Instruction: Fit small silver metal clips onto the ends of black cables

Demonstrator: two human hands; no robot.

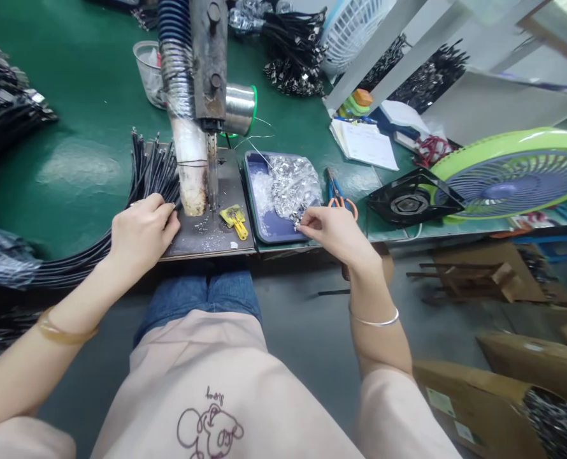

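Black cables (146, 171) on the desk (87, 166) are gripped by the curled left hand (141, 231), a small metal part (297, 225) is pinched by the right hand (335, 232) beside the tray (272, 229), and labels (440, 403) on the carton (474, 395) are illegibly small.

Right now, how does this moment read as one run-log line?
left hand: at black cables | right hand: at metal parts in purple tray | grip: unclear, both | wire spool: beyond tray
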